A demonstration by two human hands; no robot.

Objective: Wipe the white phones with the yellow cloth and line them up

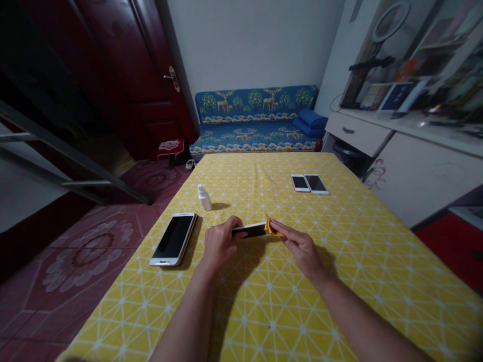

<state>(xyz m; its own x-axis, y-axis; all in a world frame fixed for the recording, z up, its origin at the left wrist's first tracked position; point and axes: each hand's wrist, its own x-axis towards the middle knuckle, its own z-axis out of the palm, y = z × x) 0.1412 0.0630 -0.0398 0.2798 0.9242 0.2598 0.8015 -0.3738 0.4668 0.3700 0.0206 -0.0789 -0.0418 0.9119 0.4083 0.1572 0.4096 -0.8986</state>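
My left hand (221, 244) is wrapped around one end of a black smartphone (249, 230), which is held flat just above the table. My right hand (298, 246) pinches a yellow cloth (272, 228) against the phone's other end, hiding that end. To the left of my left hand, a white-framed smartphone (173, 240) lies face up. A small white plastic bottle (204, 197) stands beyond it. Two more smartphones (300, 183) (316, 184) lie side by side at the far right of the table.
The yellow patterned tablecloth (264, 171) covers the table. A blue deer-patterned sofa (254, 120) stands beyond its far edge. On the right are a white cabinet (356, 133) and a ring light (390, 22). A dark red door (128, 75) and patterned floor (86, 251) lie to the left.
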